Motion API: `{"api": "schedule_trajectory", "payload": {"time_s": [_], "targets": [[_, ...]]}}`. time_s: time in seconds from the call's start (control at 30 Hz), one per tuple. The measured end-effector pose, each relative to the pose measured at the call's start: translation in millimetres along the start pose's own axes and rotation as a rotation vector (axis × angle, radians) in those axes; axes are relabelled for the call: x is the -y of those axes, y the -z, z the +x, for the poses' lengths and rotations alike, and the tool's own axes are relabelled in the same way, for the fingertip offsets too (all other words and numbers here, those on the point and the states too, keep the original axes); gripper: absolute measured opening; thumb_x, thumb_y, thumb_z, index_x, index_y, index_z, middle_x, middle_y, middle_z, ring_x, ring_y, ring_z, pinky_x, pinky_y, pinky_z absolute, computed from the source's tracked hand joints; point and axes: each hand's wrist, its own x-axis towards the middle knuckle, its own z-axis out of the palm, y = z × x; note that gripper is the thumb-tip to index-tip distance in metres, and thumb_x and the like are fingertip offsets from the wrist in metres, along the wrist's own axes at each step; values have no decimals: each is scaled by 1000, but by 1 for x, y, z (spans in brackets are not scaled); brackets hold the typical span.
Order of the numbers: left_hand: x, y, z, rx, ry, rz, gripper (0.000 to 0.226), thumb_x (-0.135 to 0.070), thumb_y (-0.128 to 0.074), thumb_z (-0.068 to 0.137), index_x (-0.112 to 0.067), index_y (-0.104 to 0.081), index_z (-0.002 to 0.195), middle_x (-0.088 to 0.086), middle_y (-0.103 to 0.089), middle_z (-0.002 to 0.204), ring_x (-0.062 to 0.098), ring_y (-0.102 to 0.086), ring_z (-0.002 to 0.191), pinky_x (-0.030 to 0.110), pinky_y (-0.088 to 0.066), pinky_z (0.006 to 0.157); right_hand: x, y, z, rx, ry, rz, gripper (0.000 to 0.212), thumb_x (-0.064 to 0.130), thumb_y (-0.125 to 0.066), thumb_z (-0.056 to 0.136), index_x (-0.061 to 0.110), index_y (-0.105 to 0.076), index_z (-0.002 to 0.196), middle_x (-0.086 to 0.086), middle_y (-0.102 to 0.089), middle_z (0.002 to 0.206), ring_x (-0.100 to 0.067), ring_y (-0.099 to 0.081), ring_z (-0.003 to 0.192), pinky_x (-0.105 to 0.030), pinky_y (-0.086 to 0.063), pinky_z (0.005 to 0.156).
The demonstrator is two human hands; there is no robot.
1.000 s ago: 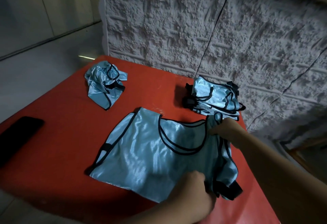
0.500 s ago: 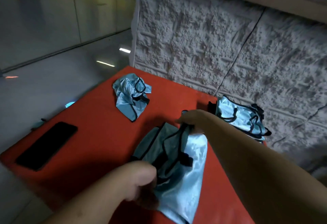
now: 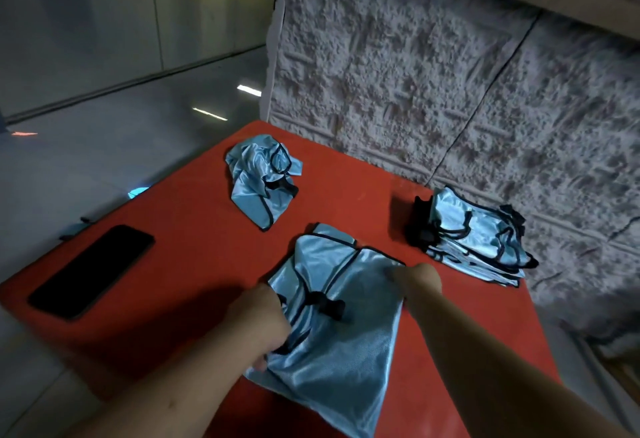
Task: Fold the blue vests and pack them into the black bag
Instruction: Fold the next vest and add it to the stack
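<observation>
A light blue vest (image 3: 341,326) with black trim lies folded in half lengthwise on the red table (image 3: 194,250). My left hand (image 3: 261,321) grips its left edge with curled fingers. My right hand (image 3: 417,280) holds its right edge near the top. A crumpled blue vest (image 3: 261,181) lies at the back of the table. A stack of folded blue vests (image 3: 474,236) sits at the back right, beside the wall. No black bag is in view.
A black phone (image 3: 91,269) lies near the table's left edge. A rough white wall (image 3: 433,91) stands right behind the table. Grey tiled floor (image 3: 86,146) lies to the left.
The vest lay spread flat a second ago. Both hands folded its right half over to the left, and it now lies as a narrow folded panel.
</observation>
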Motion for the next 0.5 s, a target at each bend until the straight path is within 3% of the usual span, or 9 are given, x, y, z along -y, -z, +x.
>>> {"api": "schedule_trajectory", "payload": {"time_s": [0.1,0.2,0.27,0.33,0.4,0.5], "targets": [[1,5,7,-79,31,48,39,-2,-68,83,-10,-47,115,12,-63,108,24,-65,65,25,-46,36,1,-4,-10,63,-37,181,31,16,-85,64,-4,-69,81,-17,-69,71,-31,-69,65,-40,-60,56],[10,7,19,-98,-3,56,43,-2,-75,73,-15,-47,103,9,-65,108,29,-70,85,30,-59,56,-14,-3,-8,111,-65,242,37,13,-88,54,-4,-68,81,-20,-70,76,-34,-72,71,-40,-58,55],[11,6,25,-137,-38,45,45,-1,-79,72,-17,-46,98,7,-66,106,22,-66,74,23,-51,48,-38,9,-8,81,-100,239,42,20,-84,49,-3,-69,80,-19,-70,74,-35,-71,68,-37,-56,53],[7,1,30,-176,-92,-57,29,5,-67,83,-13,-51,100,11,-64,102,25,-68,60,28,-51,40,-67,31,-18,3,-118,268,34,22,-80,56,-3,-67,76,-16,-66,68,-30,-64,56,-31,-49,47],[1,-5,34,-180,-113,-126,23,6,-58,86,-13,-54,99,13,-65,95,32,-71,57,38,-59,45,-94,52,-38,-47,-149,307,23,18,-76,67,0,-63,68,-14,-59,59,-24,-54,46,-27,-42,43],[-4,-17,40,-159,-136,-177,28,-3,-66,85,-14,-53,107,17,-68,89,35,-73,62,46,-62,54,-131,76,-65,-24,-191,289,21,13,-77,72,-1,-63,67,-13,-55,52,-22,-52,46,-27,-42,44]]}}
